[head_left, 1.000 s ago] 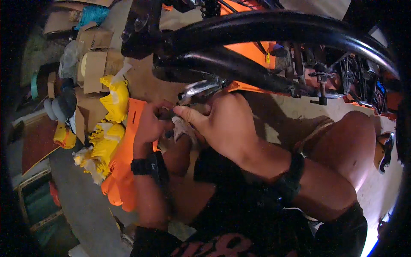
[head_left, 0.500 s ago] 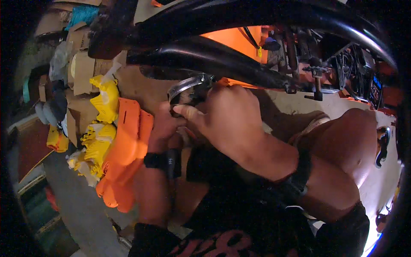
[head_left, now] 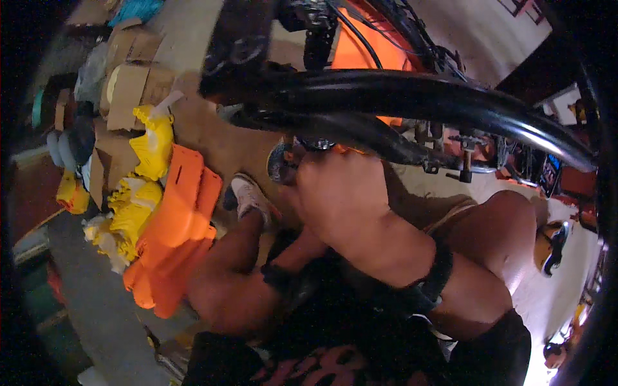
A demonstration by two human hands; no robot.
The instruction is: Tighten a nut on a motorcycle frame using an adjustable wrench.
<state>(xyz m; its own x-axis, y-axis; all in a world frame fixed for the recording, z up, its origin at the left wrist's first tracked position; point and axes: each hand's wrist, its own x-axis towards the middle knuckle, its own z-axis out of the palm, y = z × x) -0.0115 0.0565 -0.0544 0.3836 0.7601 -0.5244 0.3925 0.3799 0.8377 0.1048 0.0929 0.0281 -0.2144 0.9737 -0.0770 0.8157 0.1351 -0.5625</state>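
Note:
My right hand is curled closed at a dark round part just under the black tube frame. It has a curved rim, and the hand covers most of it; its exact kind does not show. The fingertips are turned away. My left wrist, with a black band behind it, passes beneath the right hand. The fingers of my left hand are hidden there, so what they touch cannot be seen.
Orange plastic panels lie stacked at left beside yellow plastic pieces. Open cardboard boxes stand beyond. My shoe is near the panels. A clamp-like fitting with a bolt hangs from the frame at right.
My view has shifted, and the frame appears lower. My left hand has moved from the round part's left side to beneath my right hand. My right hand stays at the part.

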